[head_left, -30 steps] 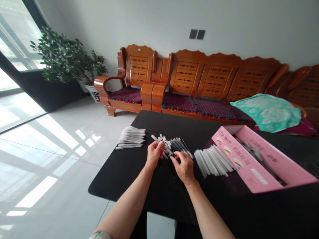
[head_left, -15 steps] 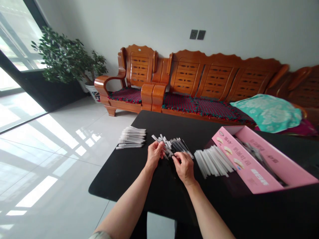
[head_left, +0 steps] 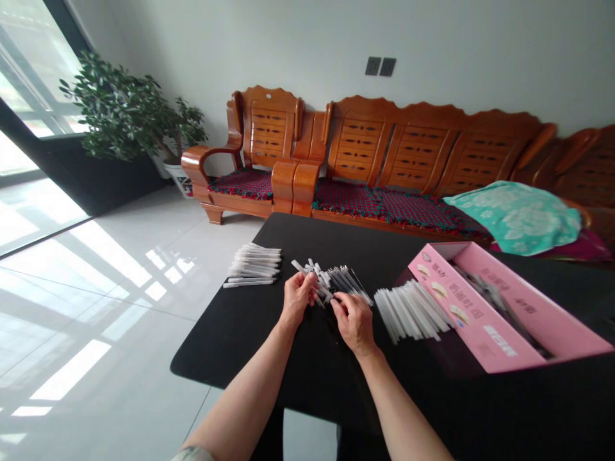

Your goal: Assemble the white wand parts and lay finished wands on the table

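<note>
My left hand [head_left: 298, 298] is closed round a whitish pen [head_left: 298, 266], whose upper end sticks out past the fingers. My right hand [head_left: 354, 319] pinches at the pen's lower end, though its fingertips partly hide what is between them. Just beyond the hands lies a small heap of white pen caps [head_left: 321, 274]. Slim dark refills [head_left: 346, 282] lie beside the caps. To the right is a row of translucent white pen barrels [head_left: 408, 310]. A stack of whitish pens [head_left: 254, 264] lies at the left edge of the table.
A black table [head_left: 230, 339] carries everything. On its right stands an open pink box [head_left: 480, 320] with dark slim items inside. Behind the table are a wooden bench [head_left: 413, 150] with a turquoise cloth [head_left: 519, 214] and a wooden armchair [head_left: 269, 137]. A potted plant [head_left: 134, 115] stands far left.
Both hands stay in nearly the same place. The right fingertips have shifted very slightly; the piles and the box look unchanged.
</note>
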### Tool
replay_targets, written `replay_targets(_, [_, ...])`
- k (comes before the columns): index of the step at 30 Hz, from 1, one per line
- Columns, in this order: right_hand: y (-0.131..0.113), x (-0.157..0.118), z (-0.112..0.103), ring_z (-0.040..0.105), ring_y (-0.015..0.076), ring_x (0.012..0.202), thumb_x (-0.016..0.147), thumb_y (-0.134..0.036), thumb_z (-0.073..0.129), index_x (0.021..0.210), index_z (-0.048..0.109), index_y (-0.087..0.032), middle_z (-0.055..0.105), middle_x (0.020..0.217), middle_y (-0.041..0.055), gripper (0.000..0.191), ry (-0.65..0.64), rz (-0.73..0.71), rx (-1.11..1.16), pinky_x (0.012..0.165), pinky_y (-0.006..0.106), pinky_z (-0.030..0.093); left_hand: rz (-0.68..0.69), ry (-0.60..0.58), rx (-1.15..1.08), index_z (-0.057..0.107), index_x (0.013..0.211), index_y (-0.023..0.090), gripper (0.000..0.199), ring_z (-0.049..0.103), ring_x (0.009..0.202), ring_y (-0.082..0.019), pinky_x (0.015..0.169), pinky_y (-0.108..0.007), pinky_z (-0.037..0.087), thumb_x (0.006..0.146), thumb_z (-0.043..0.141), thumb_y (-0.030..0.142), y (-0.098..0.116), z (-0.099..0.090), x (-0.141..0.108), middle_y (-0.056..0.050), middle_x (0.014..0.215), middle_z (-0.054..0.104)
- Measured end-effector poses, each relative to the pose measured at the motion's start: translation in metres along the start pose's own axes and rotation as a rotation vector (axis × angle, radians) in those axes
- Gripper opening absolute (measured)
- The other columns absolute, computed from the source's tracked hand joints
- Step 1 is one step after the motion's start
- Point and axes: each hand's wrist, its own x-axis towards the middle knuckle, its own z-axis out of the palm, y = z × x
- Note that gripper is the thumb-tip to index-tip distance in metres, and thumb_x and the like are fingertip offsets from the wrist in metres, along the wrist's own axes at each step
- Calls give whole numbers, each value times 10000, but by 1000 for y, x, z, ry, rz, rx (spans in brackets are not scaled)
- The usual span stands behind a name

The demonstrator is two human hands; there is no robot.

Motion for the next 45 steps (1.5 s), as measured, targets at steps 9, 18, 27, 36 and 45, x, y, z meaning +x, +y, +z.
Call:
replay_targets(9, [2,-1,2,564,179,684,926,-283,592,921,643,-180,612,689,19,116,-6,43,-5,713,304,445,11,1,6,616,773,129,451,476,364,-65,308,-164,321,757,711,569,1,0,-1,1,588,613])
replay_targets(18, [8,-4,0,565,171,674,924,-261,572,882,656,-175,636,714,28,127,19,53,-31,701,294,432,16,102,-47,605,762,130,451,473,372,-64,317,-167,327,744,722,565,5,-5,2,0,591,621])
replay_targets(27, [9,-6,3,598,169,618,923,-268,581,848,681,-194,661,666,16,145,-8,4,-103,670,303,417,29,200,-101,611,784,130,435,495,407,-70,335,-166,325,738,732,546,5,-9,6,1,606,624])
replay_targets(36, [6,-4,4,668,190,737,971,-307,526,965,700,-182,735,814,58,215,7,45,-54,725,304,452,17,150,-87,614,780,130,454,497,395,-70,332,-164,322,721,738,562,7,-6,3,-7,621,634])
replay_targets(45, [4,-2,2,646,182,743,988,-250,470,888,682,-185,718,793,56,243,12,5,-45,741,302,448,14,29,-49,628,812,128,458,507,404,-72,339,-170,339,754,714,574,3,-6,3,-11,640,637])
